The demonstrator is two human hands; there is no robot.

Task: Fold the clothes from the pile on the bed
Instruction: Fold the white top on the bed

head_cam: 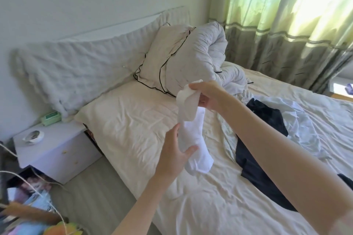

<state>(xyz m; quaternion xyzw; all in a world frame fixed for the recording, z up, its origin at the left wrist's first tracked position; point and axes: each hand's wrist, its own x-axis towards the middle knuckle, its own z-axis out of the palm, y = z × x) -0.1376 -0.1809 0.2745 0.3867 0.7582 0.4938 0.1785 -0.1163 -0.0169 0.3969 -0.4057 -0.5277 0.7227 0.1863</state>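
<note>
A white sock (193, 139) hangs in the air above the bed (143, 120), its cuff end turned over at the top. My right hand (208, 95) pinches that top end. My left hand (174, 153) grips the sock lower down, thumb in front of the fabric. To the right on the sheet lies the pile: a dark navy garment (254, 156) and a crumpled white garment (298, 120) overlapping it.
A cream pillow (164, 59) and a rolled grey duvet (202, 51) lean at the headboard. A white nightstand (51, 147) with a green box and a small dish stands left of the bed. Green curtains (286, 15) hang behind; clutter sits at the lower left floor.
</note>
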